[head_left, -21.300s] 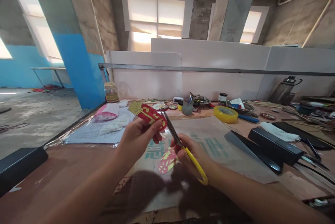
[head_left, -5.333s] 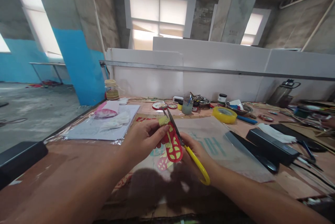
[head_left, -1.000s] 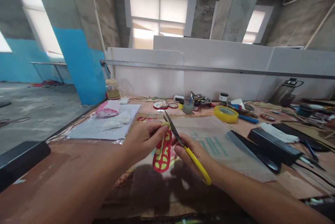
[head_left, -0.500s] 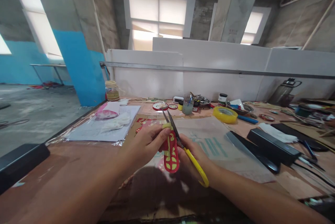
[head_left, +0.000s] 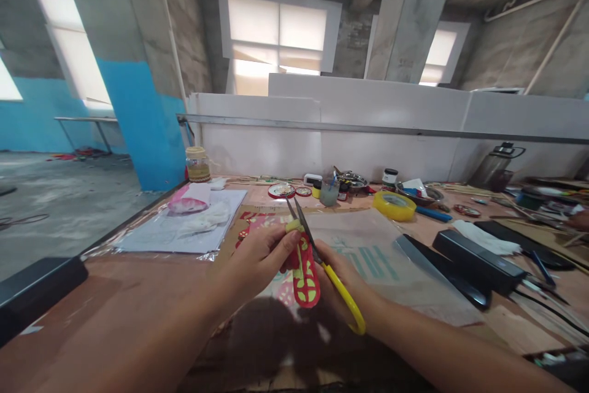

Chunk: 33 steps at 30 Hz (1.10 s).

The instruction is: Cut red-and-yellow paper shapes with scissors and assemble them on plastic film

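Note:
A red strip with pale yellow-green cut-out shapes (head_left: 305, 282) hangs down from the pinched fingers of my left hand (head_left: 269, 252), its rounded end lowest. My right hand (head_left: 338, 279) grips scissors with yellow handles (head_left: 343, 295); its fingers are partly hidden behind them. The scissors' dark blades point away from me, parted, and pass close beside the strip's upper end. Whether the blades touch the strip I cannot tell. Below my hands lie a pink and red patterned piece (head_left: 260, 221) and a translucent sheet with green print (head_left: 363, 258).
Left of my hands lie papers (head_left: 184, 224) in clear film. A yellow tape roll (head_left: 394, 205), a murky jar (head_left: 329, 192) and small paint pots stand toward the back. On the right are a black power adapter (head_left: 478, 261), a white cloth (head_left: 481, 237) and a dark bottle (head_left: 494, 166).
The strip has shifted slightly right and down in my left hand's fingers. The scissors stay beside it, with little change in the blades. The whole view has tilted up slightly.

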Motion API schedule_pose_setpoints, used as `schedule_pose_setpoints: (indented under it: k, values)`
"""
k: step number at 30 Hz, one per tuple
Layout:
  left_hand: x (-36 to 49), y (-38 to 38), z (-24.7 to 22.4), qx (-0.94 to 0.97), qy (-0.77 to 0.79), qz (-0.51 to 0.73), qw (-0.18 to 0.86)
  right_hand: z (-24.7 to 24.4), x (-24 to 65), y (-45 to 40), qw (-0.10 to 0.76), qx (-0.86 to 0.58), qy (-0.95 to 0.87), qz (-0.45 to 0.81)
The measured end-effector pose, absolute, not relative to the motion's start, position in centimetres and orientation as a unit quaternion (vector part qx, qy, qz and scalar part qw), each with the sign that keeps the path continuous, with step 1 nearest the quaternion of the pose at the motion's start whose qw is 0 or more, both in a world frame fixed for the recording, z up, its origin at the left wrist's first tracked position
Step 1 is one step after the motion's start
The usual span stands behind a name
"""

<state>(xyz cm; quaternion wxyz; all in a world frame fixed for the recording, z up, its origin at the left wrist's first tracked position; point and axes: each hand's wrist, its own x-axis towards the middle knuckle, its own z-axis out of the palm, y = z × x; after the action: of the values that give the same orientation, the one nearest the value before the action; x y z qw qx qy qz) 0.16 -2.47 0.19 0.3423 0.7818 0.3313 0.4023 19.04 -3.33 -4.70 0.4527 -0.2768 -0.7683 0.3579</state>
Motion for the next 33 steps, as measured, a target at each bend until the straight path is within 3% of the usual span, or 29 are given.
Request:
schedule_pose_setpoints:
  k: [17,26,33]
  values:
    - [0.0,-2.3,0.3,0.791,0.346,0.399,0.309,-5.0,18.9,-3.2,0.461,-0.280,-0.756,0.371]
    - [-0.9,-2.0,0.6,0.748,0.413,0.450,0.260,-3.8,19.0,-3.7,0.426,-0.354,-0.768,0.321]
    - [0.1,-2.6,1.3,0.666,0.343,0.478,0.458,-3.1,18.8,-4.0,0.423,-0.364,-0.764,0.323]
